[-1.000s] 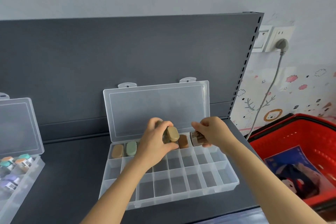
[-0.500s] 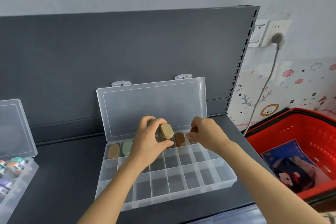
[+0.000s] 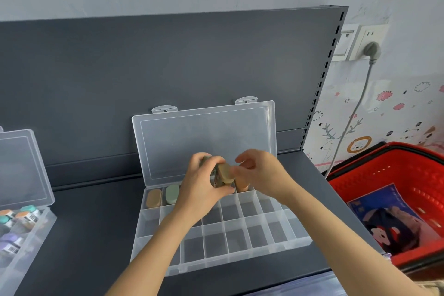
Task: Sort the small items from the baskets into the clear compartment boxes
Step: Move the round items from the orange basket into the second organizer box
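My left hand gripped the capped bottles over the back edge of the box, so I judged my empty, half-open right hand should pinch one upright.

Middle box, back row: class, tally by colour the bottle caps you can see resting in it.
Tan cap: 1
Green cap: 1
Brown cap: 1
Total: 3 seen; the left hand hides part of the row.

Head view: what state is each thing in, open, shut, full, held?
Clear plastic compartment box, centre: lid open, front row empty.
Second clear box, left edge: lid open, labelled bottles inside.
Left hand: grips tan-capped small bottle.
Right hand: at that bottle, grip unclear.
Red plastic basket: holds a printed packet.
Grey plug: in white wall socket.
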Available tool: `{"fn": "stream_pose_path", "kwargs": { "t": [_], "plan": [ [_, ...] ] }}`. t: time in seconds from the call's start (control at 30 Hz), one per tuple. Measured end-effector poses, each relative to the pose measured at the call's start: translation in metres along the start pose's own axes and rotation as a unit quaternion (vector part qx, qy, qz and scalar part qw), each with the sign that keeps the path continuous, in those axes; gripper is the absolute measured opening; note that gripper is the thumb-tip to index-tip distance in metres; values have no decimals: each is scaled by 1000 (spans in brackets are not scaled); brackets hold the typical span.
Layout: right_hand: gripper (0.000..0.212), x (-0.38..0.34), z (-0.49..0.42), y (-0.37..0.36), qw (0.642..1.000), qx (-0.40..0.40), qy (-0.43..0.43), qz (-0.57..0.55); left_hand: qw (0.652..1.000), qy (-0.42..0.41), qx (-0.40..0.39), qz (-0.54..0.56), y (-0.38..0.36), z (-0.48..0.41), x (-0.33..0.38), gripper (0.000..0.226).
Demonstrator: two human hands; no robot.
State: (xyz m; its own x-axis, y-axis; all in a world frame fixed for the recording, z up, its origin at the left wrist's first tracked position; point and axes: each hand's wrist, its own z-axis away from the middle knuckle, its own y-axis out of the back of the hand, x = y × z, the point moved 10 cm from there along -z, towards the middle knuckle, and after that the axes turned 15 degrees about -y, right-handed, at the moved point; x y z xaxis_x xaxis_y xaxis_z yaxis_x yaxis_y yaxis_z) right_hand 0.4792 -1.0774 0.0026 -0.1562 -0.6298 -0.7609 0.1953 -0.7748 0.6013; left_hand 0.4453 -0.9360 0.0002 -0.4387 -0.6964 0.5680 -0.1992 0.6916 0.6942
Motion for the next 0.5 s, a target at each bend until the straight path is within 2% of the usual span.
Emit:
{"fn": "stream_pose_path", "kwargs": {
  "t": [0.07, 0.37, 0.5],
  "plan": [
    [34, -2, 4, -6, 1000, -16, -13, -6, 1000, -5, 0, 6, -2, -4, 5, 58],
    [39, 12, 5, 3, 998, 11, -53, -9, 999, -35, -21, -21, -21, -7, 18, 57],
    [34, 19, 3, 17, 997, 52, -50, 1, 999, -39, -25, -6, -28, -12, 19, 58]
  ]
}}
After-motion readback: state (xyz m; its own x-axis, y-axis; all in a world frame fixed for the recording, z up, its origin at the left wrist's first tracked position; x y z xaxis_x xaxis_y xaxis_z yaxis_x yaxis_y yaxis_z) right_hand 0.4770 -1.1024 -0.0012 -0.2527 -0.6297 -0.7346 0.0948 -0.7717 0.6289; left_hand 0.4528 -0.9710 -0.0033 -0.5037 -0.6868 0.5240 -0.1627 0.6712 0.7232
